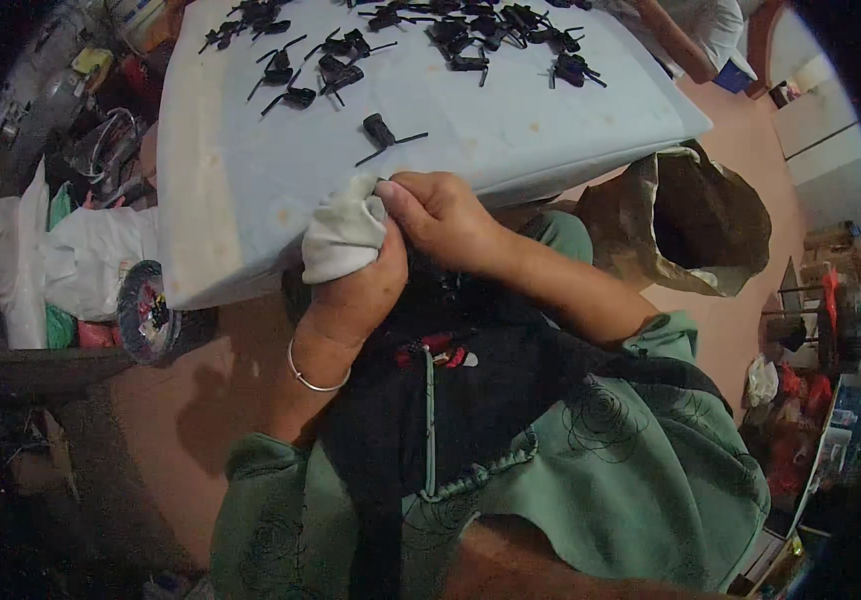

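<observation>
My left hand point(365, 275), with a bangle on its wrist, is closed, and a bunched white cloth point(340, 232) covers its fingers. Right against it, my right hand point(445, 215) is closed in a pinch, thumb and fingers pressed together at the cloth's edge. A small dark bit shows between the two hands, too small and hidden to name. Just beyond them, on the white-covered table point(240, 200), lies a single black plastic part point(378, 131) with two thin arms sticking out.
Many similar black parts point(470, 35) lie scattered across the table's far side. An open brown sack point(640, 220) stands at the right. White bags point(100, 255) and a round dish point(150, 310) are at the left. Another person's arm point(672, 40) shows at the far right.
</observation>
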### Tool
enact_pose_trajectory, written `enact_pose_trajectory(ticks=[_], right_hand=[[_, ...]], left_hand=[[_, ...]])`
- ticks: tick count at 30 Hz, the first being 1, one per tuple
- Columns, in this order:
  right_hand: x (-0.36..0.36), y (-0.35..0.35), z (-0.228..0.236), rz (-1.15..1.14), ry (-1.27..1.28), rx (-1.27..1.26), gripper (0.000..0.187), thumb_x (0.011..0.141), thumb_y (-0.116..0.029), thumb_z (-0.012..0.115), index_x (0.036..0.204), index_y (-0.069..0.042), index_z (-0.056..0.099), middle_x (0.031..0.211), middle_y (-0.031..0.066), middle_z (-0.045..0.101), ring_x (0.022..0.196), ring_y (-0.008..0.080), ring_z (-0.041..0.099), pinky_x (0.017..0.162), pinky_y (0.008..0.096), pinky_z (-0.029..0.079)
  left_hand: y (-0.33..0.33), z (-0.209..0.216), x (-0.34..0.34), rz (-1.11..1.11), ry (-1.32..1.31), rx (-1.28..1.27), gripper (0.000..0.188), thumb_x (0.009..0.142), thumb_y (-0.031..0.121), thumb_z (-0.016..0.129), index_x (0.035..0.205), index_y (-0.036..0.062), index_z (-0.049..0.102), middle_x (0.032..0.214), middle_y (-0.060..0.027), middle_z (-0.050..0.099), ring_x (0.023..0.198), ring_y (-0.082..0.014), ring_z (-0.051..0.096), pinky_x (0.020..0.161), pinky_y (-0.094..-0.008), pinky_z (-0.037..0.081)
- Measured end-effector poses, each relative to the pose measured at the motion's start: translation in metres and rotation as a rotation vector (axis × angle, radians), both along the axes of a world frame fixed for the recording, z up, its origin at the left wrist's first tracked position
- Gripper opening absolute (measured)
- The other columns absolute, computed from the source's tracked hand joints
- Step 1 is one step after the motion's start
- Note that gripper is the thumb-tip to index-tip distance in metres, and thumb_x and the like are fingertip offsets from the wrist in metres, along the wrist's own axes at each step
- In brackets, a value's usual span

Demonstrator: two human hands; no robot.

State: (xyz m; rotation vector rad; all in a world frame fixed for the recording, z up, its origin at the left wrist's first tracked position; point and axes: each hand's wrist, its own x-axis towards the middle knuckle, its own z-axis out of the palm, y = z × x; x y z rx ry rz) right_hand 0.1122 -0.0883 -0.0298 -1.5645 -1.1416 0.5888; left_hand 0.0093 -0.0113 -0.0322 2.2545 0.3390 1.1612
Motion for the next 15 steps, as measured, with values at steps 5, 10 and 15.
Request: enact_pose_trajectory(ticks=[5, 10, 15], right_hand=[[-0.006, 0.0, -0.009, -0.06, -0.081, -0.024, 0.029, 0.091, -0.021, 0.043, 0.071, 0.0, 0.047, 0.062, -0.0042, 0.041, 0.062, 0.0046, 0.035, 0.054, 0.0233, 0.036], [-0.002, -0.015, 0.011, 0.101, 0.079, 0.03, 0.029, 0.091, -0.021, 0.042, 0.073, 0.0, 0.048, 0.065, -0.0042, 0.042, 0.065, 0.0044, 0.036, 0.056, 0.0228, 0.036], [-0.003, -0.008, 0.004, 0.05, 0.118, -0.007, 0.029, 0.091, -0.022, 0.041, 0.074, 0.0, 0.049, 0.065, -0.0048, 0.041, 0.063, 0.0044, 0.036, 0.055, 0.0222, 0.035]], left_hand=[[-0.003, -0.002, -0.006, 0.047, 0.125, 0.178, 0.014, 0.072, 0.002, 0.051, 0.086, 0.0003, 0.054, 0.073, -0.0153, 0.056, 0.068, -0.0332, 0.055, 0.062, -0.0384, 0.044], [-0.005, 0.009, -0.002, -0.127, -0.062, -0.287, 0.016, 0.072, 0.002, 0.05, 0.087, 0.0003, 0.054, 0.074, -0.0155, 0.056, 0.069, -0.0335, 0.055, 0.063, -0.0386, 0.044], [-0.002, -0.005, 0.0, -0.036, -0.053, 0.025, 0.019, 0.071, 0.001, 0.051, 0.09, -0.0005, 0.054, 0.076, -0.0173, 0.056, 0.072, -0.0343, 0.055, 0.065, -0.0381, 0.044]])
